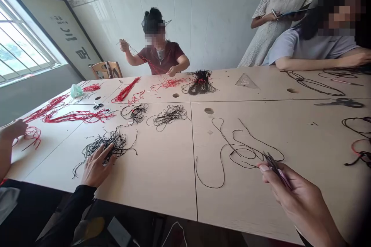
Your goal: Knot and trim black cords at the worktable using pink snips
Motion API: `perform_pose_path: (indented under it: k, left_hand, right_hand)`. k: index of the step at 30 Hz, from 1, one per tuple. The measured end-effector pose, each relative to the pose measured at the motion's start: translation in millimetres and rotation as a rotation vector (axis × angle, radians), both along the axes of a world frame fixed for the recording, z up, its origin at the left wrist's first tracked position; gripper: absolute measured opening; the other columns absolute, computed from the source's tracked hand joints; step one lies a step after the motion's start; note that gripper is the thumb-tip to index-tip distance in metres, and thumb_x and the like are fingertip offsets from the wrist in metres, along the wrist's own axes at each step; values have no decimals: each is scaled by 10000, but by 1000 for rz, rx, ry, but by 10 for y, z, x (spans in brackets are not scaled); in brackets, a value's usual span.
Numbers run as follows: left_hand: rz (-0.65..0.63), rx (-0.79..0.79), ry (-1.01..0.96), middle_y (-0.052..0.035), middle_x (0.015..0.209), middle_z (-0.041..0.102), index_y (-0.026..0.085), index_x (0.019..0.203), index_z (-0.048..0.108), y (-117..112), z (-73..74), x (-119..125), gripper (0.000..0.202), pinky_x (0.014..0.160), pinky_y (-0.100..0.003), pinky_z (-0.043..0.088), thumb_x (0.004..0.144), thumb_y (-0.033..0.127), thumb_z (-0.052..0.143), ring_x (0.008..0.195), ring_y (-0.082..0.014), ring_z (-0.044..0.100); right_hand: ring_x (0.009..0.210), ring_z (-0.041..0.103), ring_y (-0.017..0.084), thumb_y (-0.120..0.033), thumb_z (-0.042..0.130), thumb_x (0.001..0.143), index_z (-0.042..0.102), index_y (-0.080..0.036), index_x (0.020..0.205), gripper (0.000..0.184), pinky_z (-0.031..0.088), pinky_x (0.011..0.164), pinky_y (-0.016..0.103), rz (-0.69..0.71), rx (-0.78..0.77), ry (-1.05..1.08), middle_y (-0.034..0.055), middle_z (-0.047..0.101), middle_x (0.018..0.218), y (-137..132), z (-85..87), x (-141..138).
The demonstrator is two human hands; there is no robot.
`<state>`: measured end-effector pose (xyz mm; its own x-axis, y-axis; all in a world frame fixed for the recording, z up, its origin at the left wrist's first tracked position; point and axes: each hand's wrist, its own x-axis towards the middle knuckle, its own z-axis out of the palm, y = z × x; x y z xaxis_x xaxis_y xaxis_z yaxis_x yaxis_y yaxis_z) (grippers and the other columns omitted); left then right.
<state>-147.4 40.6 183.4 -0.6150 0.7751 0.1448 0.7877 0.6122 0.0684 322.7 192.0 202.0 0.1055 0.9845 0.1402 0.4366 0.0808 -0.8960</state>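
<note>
My left hand (97, 164), in a black sleeve, lies with its fingers spread on the near edge of a tangle of black cord (108, 142) on the pale table (162, 170). My right hand (295, 197) is closed round a small pair of dark scissors (275, 166), blades pointing up and left. Just beyond the blades, a long loose black cord (232, 150) curls over the table.
Other black cord tangles (169, 115) and red cord bundles (78, 115) lie across the table. Another person's hand (13, 129) rests at the far left. A person at the far end pulls red cord (147, 61). Two people are at the right. Large scissors (342, 102) lie far right.
</note>
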Motion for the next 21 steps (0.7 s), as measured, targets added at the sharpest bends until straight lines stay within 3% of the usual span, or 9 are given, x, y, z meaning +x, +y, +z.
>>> perform_pose_path:
  k: [4,8,10,13,15,18,21]
  left_hand:
    - [59,108,217,-147,1455,406,234,1339,519,201,74,336,528,1030,-576,292,900,479,362,1317,-380,361]
    - [-1,180,258,-142,1375,505,210,1154,655,452,172,737,390,1002,-607,300,881,385,438,1267,-383,407]
    - [-119,250,110,-132,1267,596,194,1097,676,554,177,986,352,960,-555,384,886,350,442,1173,-349,500]
    - [-470,345,-207,-89,1152,658,205,1088,664,656,117,1452,302,934,-421,461,906,323,454,1094,-252,564]
    - [-663,338,-342,-74,1157,651,224,1102,653,714,68,1761,280,924,-395,471,914,299,461,1100,-232,556]
    - [-808,336,-464,-85,1125,651,208,1088,653,899,12,2107,271,891,-392,484,918,253,448,1067,-231,556]
    - [-891,340,-537,-103,1059,656,170,1065,662,1281,-26,2371,260,870,-391,484,891,227,477,1008,-236,562]
  right_hand:
    - [480,421,128,-576,628,741,677,-203,881,401,331,423,255,88,-76,86,42,536,653,-34,177,-57]
    - [456,309,80,-545,632,765,634,-204,900,367,273,395,224,201,-151,167,4,465,662,-59,271,-105]
    - [453,263,59,-538,634,773,617,-197,894,362,254,397,213,225,-200,194,-11,440,662,-56,257,-133]
    - [457,259,48,-536,633,785,606,-176,895,377,223,400,205,281,-247,249,-15,435,659,-56,193,-133]
    - [450,252,42,-532,630,793,603,-165,886,379,198,398,204,343,-272,291,-19,428,651,-69,150,-79]
    - [433,213,26,-523,620,810,596,-158,865,369,156,393,201,343,-289,340,-35,404,633,-111,108,73]
    - [419,172,11,-510,629,811,592,-157,863,359,124,385,196,294,-288,390,-48,388,622,-164,93,228]
